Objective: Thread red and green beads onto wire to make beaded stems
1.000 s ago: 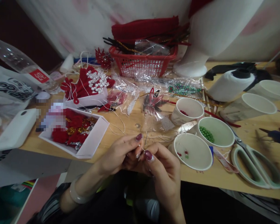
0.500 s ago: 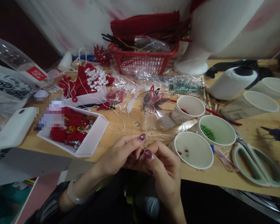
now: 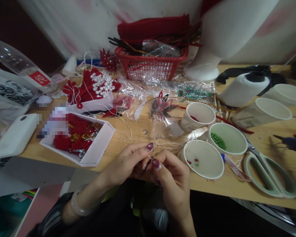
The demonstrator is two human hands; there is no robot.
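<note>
A thin strand (image 3: pixel 150 158) is pinched between thumb and finger by the left hand (image 3: pixel 124 163) and right hand (image 3: pixel 174 179), at the near edge of the surface (image 3: pixel 204 186). Green beads (image 3: pixel 217 141) are held in a cup (image 3: pixel 233 136) to the right.

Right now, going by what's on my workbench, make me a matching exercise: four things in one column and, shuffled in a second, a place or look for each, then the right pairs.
Column one
1. Left hand
2. Green beads
3. Scissors
4. Red basket

Column two
A. At the back of the table, with a red bundle on top
B. Has a pale bangle at the wrist
C. Inside a pale cup
D. On the table's right side, pale-green handles toward the near edge

Right pairs: 1-B, 2-C, 3-D, 4-A.
</note>
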